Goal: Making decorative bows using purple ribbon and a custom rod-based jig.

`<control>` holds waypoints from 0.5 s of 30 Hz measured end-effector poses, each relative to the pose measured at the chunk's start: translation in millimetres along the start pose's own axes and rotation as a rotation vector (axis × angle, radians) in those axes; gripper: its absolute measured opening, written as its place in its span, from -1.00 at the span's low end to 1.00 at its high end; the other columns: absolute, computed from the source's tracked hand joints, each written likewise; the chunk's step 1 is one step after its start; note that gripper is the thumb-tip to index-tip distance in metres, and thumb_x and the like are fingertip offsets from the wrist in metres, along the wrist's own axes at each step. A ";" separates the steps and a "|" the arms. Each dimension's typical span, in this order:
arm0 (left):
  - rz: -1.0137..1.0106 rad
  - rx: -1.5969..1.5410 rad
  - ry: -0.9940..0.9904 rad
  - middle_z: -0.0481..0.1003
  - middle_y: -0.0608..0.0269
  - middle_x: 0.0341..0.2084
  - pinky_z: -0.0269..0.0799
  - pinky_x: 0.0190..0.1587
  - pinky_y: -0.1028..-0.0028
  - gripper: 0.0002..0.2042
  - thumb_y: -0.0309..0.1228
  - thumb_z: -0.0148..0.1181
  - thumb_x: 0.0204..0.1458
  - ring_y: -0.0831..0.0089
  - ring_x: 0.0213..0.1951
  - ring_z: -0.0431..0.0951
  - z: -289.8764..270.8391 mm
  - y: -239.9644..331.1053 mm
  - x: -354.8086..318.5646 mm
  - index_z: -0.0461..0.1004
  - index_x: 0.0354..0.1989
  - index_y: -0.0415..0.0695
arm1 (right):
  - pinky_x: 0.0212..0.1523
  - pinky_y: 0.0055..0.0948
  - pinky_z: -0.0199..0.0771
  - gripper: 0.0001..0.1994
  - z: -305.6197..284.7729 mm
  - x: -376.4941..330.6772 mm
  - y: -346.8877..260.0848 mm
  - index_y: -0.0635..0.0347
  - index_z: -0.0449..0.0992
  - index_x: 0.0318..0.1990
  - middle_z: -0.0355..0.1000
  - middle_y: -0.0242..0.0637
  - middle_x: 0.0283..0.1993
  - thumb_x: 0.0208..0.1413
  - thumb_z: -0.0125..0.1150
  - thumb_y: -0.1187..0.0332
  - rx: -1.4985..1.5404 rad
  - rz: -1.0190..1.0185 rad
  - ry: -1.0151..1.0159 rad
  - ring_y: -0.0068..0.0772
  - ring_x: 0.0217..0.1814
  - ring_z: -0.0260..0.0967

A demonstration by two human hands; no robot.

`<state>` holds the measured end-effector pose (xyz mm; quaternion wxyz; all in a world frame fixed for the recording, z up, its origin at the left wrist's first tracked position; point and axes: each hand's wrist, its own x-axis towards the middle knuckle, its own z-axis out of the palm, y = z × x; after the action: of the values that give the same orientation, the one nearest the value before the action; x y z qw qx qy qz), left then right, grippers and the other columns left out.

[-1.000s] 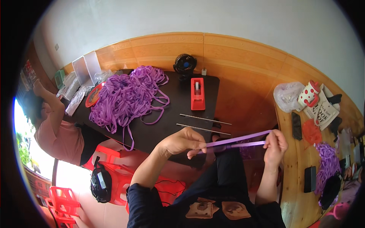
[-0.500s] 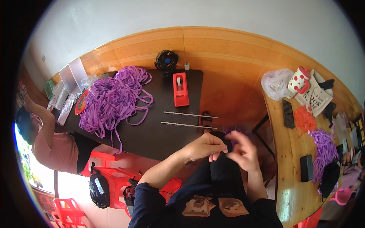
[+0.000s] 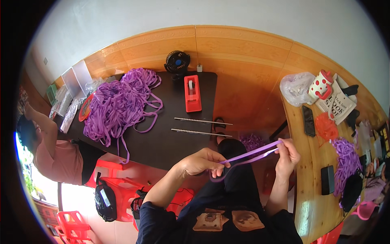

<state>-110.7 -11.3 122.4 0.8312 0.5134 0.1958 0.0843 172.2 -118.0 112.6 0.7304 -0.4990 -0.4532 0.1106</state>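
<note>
A purple ribbon (image 3: 252, 154) stretches between my two hands above my lap, with two strands running to the right. My left hand (image 3: 206, 161) pinches it, and a small loop hangs below those fingers. My right hand (image 3: 287, 156) is closed on the ribbon's other end, further right and slightly higher. Ahead of my left hand, two thin metal rods (image 3: 203, 121) lie side by side on the dark table (image 3: 162, 150), their right ends jutting past its edge. A big heap of purple ribbon (image 3: 118, 105) covers the table's left part.
A red tape dispenser (image 3: 192, 93) and a black fan (image 3: 177, 63) stand at the dark table's back. On the wooden table (image 3: 308, 171) at right are a phone (image 3: 308, 121), a spotted cup (image 3: 321, 86) and more purple ribbon (image 3: 346, 164). Another person (image 3: 57, 158) sits at far left.
My hands were close together with little ribbon showing. The right hand has moved away to the right, drawing the ribbon out between them; the left hand has shifted slightly left.
</note>
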 end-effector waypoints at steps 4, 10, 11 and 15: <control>0.010 -0.064 0.013 0.54 0.23 -0.54 0.35 -0.46 0.64 -0.81 -0.51 0.15 0.18 0.59 -0.54 0.48 1.1 -2.0 3.1 0.56 -0.11 -0.34 | -0.45 -0.70 0.32 -0.88 -17.8 -0.6 10.2 0.37 0.58 -0.23 0.42 -0.36 -0.36 0.10 0.17 0.69 -0.005 0.084 0.108 -0.68 -0.42 0.28; -0.017 -0.113 0.027 0.52 0.29 -0.55 0.09 -0.62 0.71 -0.80 -0.43 0.12 0.23 0.73 -0.63 0.34 7.9 -6.5 9.1 0.56 -0.10 -0.28 | 0.17 -0.20 0.29 -0.55 -12.4 -8.4 9.4 0.19 0.52 0.00 0.39 -0.15 0.12 -0.17 0.30 0.58 -0.987 -0.165 -0.253 -0.10 0.16 0.32; -0.009 -0.074 0.045 0.52 0.31 -0.56 0.08 -0.63 0.72 -0.80 -0.43 0.11 0.23 0.74 -0.64 0.33 10.5 -7.7 11.1 0.57 -0.10 -0.26 | 0.20 -0.22 0.27 -0.51 -5.9 -11.2 5.8 0.21 0.50 0.03 0.38 -0.15 0.15 -0.19 0.30 0.60 -0.665 -0.073 -0.379 -0.12 0.19 0.32; 0.006 -0.020 0.095 0.50 0.35 -0.58 0.04 -0.64 0.73 -0.80 -0.41 0.09 0.25 0.76 -0.65 0.30 21.0 -14.4 12.8 0.57 -0.10 -0.23 | 0.25 -0.29 0.23 -0.47 28.2 -28.5 -9.6 0.26 0.50 0.05 0.45 -0.15 0.08 -0.23 0.32 0.64 0.088 0.158 -0.631 -0.20 0.17 0.36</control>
<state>-91.3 -30.8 114.9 0.8258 0.5010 0.2328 0.1131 131.5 -122.3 107.4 0.5639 -0.4417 -0.6119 0.3354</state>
